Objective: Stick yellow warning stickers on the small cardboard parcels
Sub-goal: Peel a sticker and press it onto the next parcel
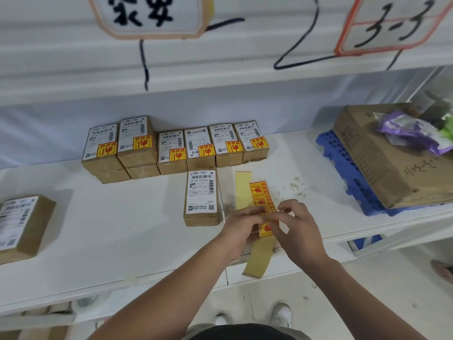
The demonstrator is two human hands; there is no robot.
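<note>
A strip of yellow warning stickers (260, 195) on pale backing paper lies across the white shelf's front edge. My left hand (241, 227) and my right hand (297, 228) meet over the strip's middle, and both pinch it with their fingertips. Just left of them lies a small cardboard parcel (201, 198) with a white shipping label and no yellow sticker. Behind it stands a row of several small parcels (175, 148), each bearing a yellow sticker. Another small parcel (20, 224) without a yellow sticker lies at the far left.
A large cardboard box (382, 158) rests on a blue plastic pallet piece (343, 168) at the right, with purple bags (414, 131) on top. The white shelf (122, 229) has another shelf above it with handwritten signs. My shoes show on the floor below.
</note>
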